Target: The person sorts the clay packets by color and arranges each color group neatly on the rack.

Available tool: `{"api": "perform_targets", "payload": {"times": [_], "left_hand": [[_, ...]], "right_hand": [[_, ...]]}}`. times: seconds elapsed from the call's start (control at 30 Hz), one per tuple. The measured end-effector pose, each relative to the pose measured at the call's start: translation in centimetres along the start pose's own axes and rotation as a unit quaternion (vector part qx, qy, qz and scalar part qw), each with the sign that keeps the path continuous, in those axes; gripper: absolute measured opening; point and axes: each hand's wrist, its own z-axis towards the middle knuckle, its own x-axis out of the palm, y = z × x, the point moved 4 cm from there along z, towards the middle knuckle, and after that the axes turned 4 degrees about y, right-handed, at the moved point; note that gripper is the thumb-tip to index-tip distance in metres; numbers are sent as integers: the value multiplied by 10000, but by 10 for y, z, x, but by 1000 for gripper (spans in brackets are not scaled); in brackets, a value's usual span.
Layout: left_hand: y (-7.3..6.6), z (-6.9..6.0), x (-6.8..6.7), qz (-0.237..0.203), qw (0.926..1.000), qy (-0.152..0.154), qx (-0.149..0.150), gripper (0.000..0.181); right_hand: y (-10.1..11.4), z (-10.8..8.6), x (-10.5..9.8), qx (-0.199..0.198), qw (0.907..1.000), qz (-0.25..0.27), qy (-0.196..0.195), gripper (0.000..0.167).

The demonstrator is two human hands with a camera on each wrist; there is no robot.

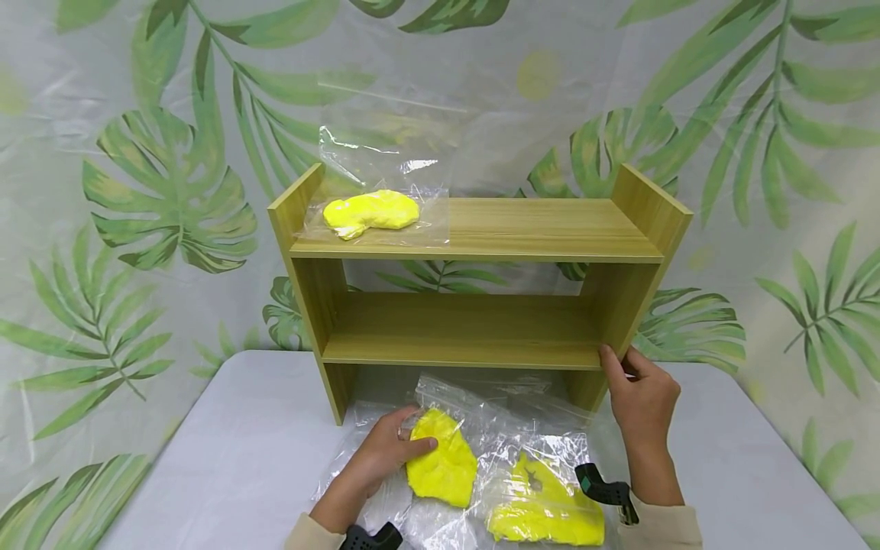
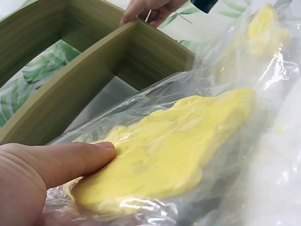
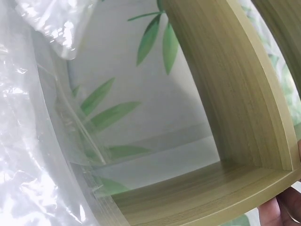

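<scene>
My left hand (image 1: 388,452) holds a clear plastic bag with a flattened yellow dough-like lump (image 1: 443,462) inside, in front of the small wooden shelf (image 1: 461,328). In the left wrist view the thumb (image 2: 80,162) presses on the yellow lump through the plastic; the other fingers are mostly hidden. My right hand (image 1: 642,401) grips the edge of the shelf's right side panel, near the lower board, with the thumb in front. Only some of its fingers (image 3: 273,212) show in the right wrist view, at the lower right corner.
Another bagged yellow lump (image 1: 374,211) lies on the shelf's top board at the left. More clear bags, one with a wide yellow lump (image 1: 550,512), lie on the white table (image 1: 186,458) before the shelf. A leaf-patterned cloth (image 1: 179,183) hangs behind.
</scene>
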Motion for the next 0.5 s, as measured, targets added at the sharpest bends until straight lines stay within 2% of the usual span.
{"api": "perform_targets", "payload": {"times": [0.33,0.5], "left_hand": [[-12,-5,-6,-303,9993,4,216,68],[-19,-7,-7,-825,9962,220,189,69]], "right_hand": [[1,0,0,-21,10000,-15,-3,23],[1,0,0,-29,10000,0,-13,23]]}}
